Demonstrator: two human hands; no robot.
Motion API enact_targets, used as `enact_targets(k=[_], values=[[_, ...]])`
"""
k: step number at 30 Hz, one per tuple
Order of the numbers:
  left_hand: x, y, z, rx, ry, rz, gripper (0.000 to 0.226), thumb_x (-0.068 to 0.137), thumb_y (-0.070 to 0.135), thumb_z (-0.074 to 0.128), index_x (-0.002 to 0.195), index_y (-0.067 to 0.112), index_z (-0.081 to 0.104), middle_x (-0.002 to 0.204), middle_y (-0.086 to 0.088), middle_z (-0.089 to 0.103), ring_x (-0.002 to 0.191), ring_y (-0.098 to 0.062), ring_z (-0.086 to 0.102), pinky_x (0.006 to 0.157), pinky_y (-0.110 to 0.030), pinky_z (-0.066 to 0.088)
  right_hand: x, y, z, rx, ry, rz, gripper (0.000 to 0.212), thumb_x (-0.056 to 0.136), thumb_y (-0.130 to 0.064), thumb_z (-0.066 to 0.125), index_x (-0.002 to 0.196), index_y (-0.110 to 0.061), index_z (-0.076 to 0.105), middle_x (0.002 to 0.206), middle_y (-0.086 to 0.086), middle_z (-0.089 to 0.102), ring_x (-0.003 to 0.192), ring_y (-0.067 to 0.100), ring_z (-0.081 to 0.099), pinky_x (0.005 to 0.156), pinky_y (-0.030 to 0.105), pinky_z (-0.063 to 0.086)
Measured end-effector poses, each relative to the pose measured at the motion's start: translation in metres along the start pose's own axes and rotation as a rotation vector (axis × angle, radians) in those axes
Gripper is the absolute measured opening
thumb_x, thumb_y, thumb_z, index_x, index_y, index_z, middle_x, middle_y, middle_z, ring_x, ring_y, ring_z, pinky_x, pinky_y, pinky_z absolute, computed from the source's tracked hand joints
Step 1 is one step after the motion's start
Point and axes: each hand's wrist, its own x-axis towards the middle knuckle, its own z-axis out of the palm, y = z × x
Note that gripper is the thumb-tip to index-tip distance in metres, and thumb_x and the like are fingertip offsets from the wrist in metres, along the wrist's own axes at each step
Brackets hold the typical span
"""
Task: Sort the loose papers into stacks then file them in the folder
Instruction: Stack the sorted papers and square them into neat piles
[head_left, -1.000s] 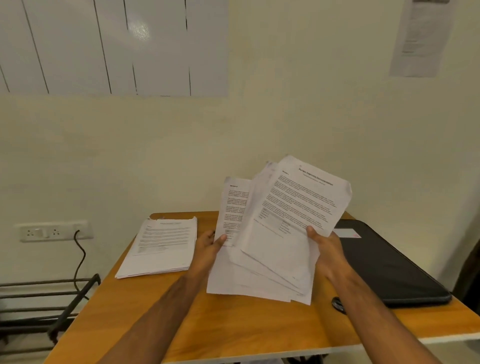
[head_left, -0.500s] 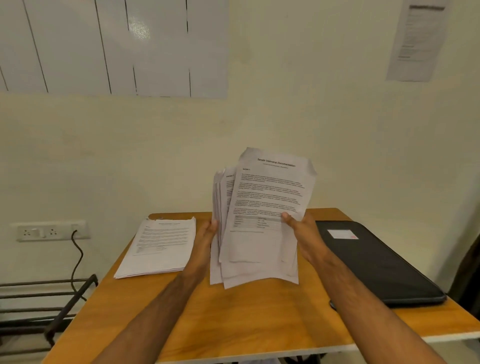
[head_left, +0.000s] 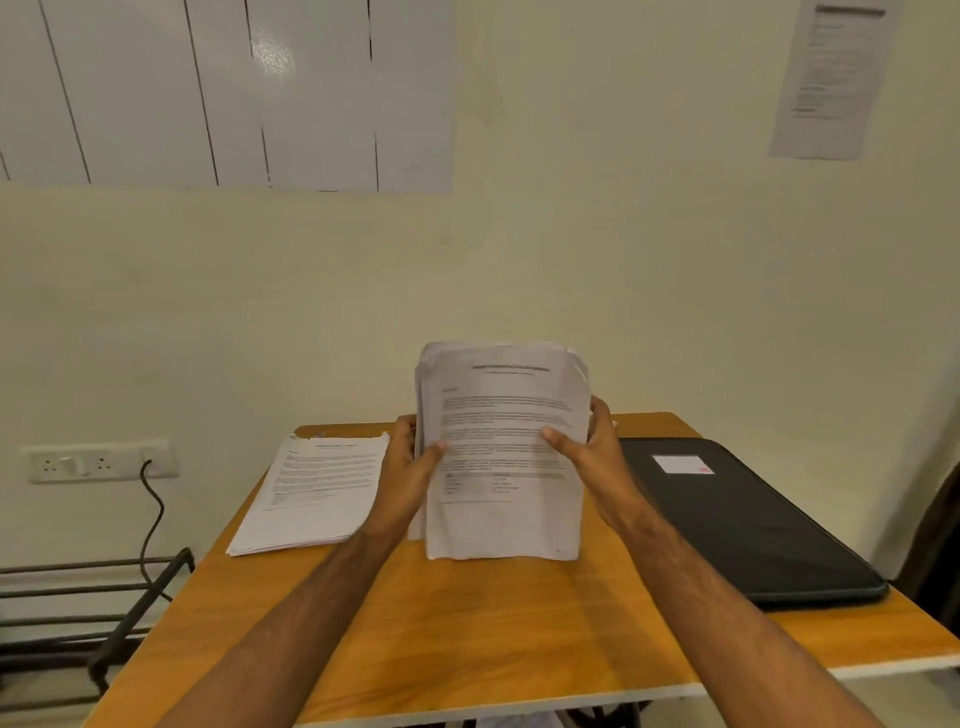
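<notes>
I hold a bundle of printed papers (head_left: 501, 499) upright in the middle of the wooden table (head_left: 467, 623), its bottom edge down at the tabletop. My left hand (head_left: 413, 467) grips the bundle's left edge, thumb on the front sheet. My right hand (head_left: 589, 449) grips the right edge the same way. A second stack of printed papers (head_left: 317, 493) lies flat on the table's left side. The black folder (head_left: 743, 519), shut and bearing a white label, lies on the right side.
The table stands against a cream wall. A socket strip (head_left: 98, 462) with a black cable is on the wall to the left, above a dark metal rack (head_left: 93, 603). A printed notice (head_left: 831, 78) hangs at the upper right.
The fanned, tilted papers have been drawn together into one squared, upright bundle. Both hands moved inward to its side edges, and the bundle's lower edge came down to the table.
</notes>
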Motion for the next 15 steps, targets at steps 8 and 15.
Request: enact_targets(k=[8,15], values=[[0.003,0.016,0.01,0.023,-0.024,0.049,0.03,0.099,0.017,0.057,0.128,0.022,0.05,0.116,0.008,0.066,0.102,-0.01,0.068,0.074,-0.022,0.058,0.007,-0.009,0.003,-0.019,-0.02,-0.04,0.041,0.096,-0.027,0.069,0.133,-0.02,0.053,0.123,-0.001,0.07,0.109,0.014,0.07,0.081,0.026,0.059],[0.024,0.056,0.014,0.055,-0.015,0.218,0.045,0.099,0.018,0.059,0.137,0.029,0.037,0.12,0.007,0.058,0.097,-0.009,0.069,0.072,-0.027,0.06,0.029,-0.044,0.0,-0.051,0.076,-0.125,0.045,0.096,-0.026,0.068,0.135,-0.028,0.046,0.126,0.004,0.062,0.108,0.023,0.068,0.084,0.038,0.061]])
